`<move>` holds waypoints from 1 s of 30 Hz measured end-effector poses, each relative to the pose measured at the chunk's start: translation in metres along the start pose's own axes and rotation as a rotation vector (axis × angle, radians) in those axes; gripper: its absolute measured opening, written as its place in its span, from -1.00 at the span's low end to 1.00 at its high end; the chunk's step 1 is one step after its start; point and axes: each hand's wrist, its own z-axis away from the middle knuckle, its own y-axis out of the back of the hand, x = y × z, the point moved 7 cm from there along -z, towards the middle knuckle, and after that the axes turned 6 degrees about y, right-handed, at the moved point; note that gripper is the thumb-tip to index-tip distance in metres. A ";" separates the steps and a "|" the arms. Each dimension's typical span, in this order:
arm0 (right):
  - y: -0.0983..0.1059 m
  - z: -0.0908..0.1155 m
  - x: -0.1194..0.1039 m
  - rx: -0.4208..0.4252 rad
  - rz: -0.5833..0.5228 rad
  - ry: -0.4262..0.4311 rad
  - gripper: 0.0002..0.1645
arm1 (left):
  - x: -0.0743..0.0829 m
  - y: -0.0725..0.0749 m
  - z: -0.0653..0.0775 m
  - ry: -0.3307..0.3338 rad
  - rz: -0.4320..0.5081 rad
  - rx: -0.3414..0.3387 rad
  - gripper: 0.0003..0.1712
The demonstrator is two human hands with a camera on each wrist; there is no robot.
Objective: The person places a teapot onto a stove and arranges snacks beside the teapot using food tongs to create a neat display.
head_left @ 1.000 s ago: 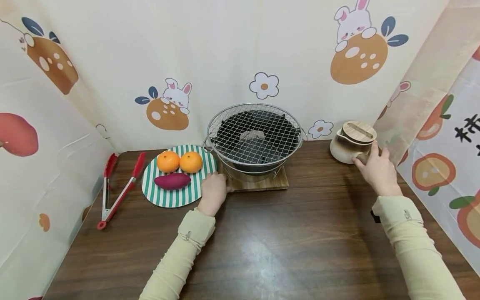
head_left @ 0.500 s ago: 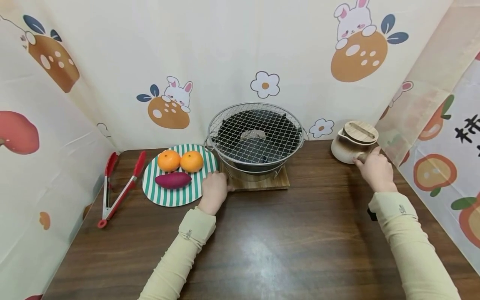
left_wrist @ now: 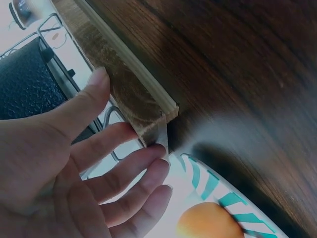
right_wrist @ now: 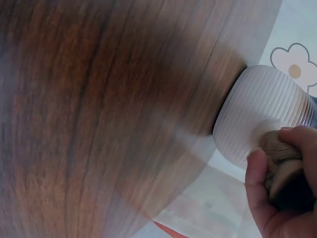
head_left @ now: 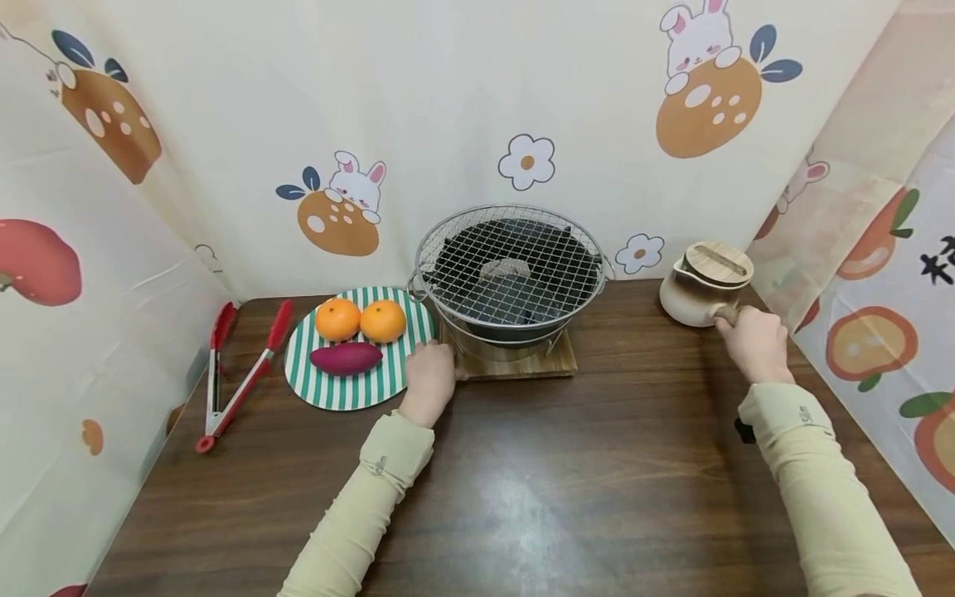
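In the head view, my left hand (head_left: 431,377) is at the front left corner of the wooden board (head_left: 522,365) beneath a round charcoal grill (head_left: 515,265). The left wrist view shows my thumb along one side of the board (left_wrist: 116,74) and bent fingers at its corner. At the back right, my right hand (head_left: 755,338) grips the short side handle of a lidded teapot (head_left: 690,300), which stands upright on the table. In the right wrist view, thumb and fingers wrap the wooden handle (right_wrist: 278,148), against the ribbed white body of the teapot (right_wrist: 260,106).
Left of the grill lies a green-striped plate (head_left: 313,394) with two oranges (head_left: 338,320) and a purple sweet potato (head_left: 346,359). Red-tipped tongs (head_left: 239,390) lie spread beyond it. A wire mesh tops the grill. Printed curtains (head_left: 448,108) border the brown table (head_left: 537,497).
My right hand's fingers, spread beside the teapot earlier, have drawn in around its handle. My left hand stays at the board's corner, and the teapot stands where it was.
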 end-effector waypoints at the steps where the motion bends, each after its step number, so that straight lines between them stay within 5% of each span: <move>1: 0.000 0.001 0.002 0.001 -0.004 -0.006 -0.51 | 0.001 -0.001 0.000 0.000 -0.002 -0.008 -0.53; 5: 0.006 0.005 0.008 0.021 -0.005 -0.034 -0.46 | 0.003 -0.005 -0.002 0.007 0.006 -0.029 -0.55; 10: 0.033 0.006 -0.007 0.175 -0.016 0.043 -0.54 | 0.003 -0.005 -0.003 0.007 0.020 -0.028 -0.56; 21: 0.117 0.004 -0.090 0.417 -0.036 0.289 -0.62 | -0.001 -0.003 -0.003 0.019 0.034 -0.042 -0.55; 30: 0.151 0.010 -0.164 0.391 -0.089 0.331 -0.61 | -0.002 -0.002 -0.002 0.028 0.040 -0.041 -0.53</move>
